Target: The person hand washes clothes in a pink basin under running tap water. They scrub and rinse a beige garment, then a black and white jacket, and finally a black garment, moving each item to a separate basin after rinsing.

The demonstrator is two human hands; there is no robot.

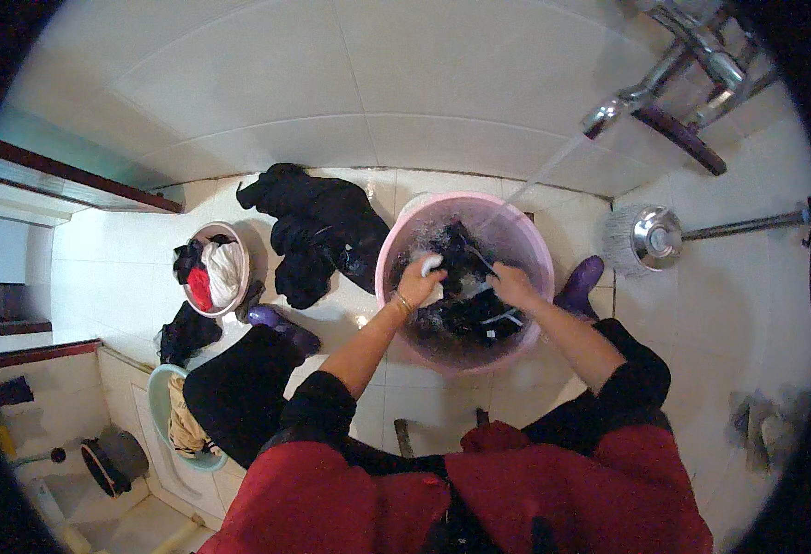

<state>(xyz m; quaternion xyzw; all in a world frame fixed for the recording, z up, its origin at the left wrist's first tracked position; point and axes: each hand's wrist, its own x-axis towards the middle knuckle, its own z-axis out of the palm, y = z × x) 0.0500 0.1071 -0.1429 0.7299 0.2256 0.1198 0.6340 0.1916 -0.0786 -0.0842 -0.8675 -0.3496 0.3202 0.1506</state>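
Observation:
In front of me a pink plastic basin [549,253] holds water and dark wet clothing [467,315] with some white strips. My left hand [416,284], a gold-coloured bangle at its wrist, is over the basin's left half and closed around a small white object [431,264]. Fingers cover much of that object, so its kind is unclear. Over the right half, my right hand [515,285] grips a fold of the dark clothing. A stream of water [540,174] falls from the metal faucet [600,119] into the basin's far side.
Black clothes [322,221] lie on the tiled floor, touching the basin's left side. Farther left are a small basin of laundry [244,277] and a light-green basin [159,395] with tan cloth. A toilet brush [644,237] hangs at right. My purple boots [582,284] flank the pink basin.

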